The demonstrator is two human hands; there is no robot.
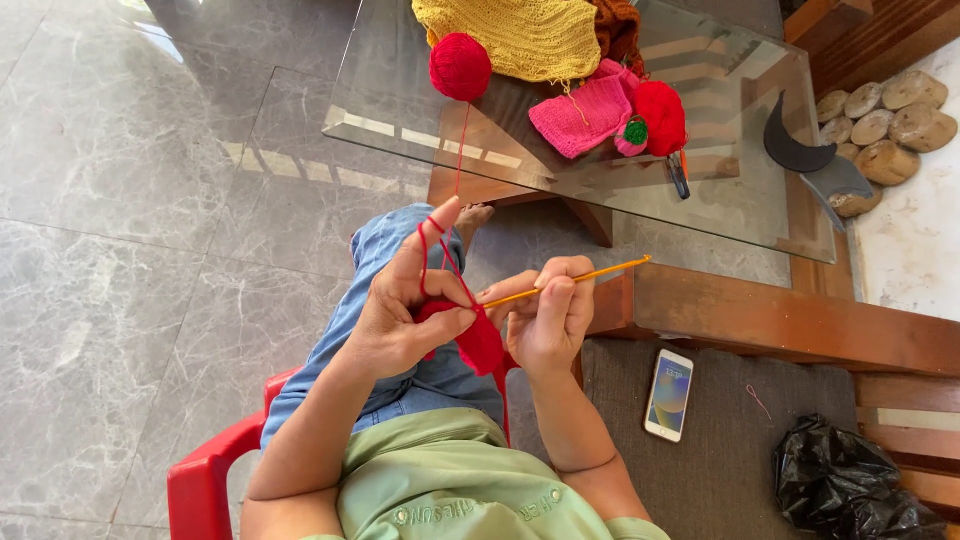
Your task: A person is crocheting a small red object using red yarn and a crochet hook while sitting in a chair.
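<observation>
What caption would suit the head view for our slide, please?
Left hand tensions red yarn and pinches red crochet piece; right hand holds yellow hook.

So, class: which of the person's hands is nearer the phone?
Right. The right hand holds the hook just above-left of the phone; the left hand is farther left.

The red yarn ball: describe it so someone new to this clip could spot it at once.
Find the glass table ahead of the seated person. Near its left edge, beside the yellow crochet piece, sits the red yarn ball. Unlike the other red item by the pink piece, a strand runs from it to the left hand.
</observation>
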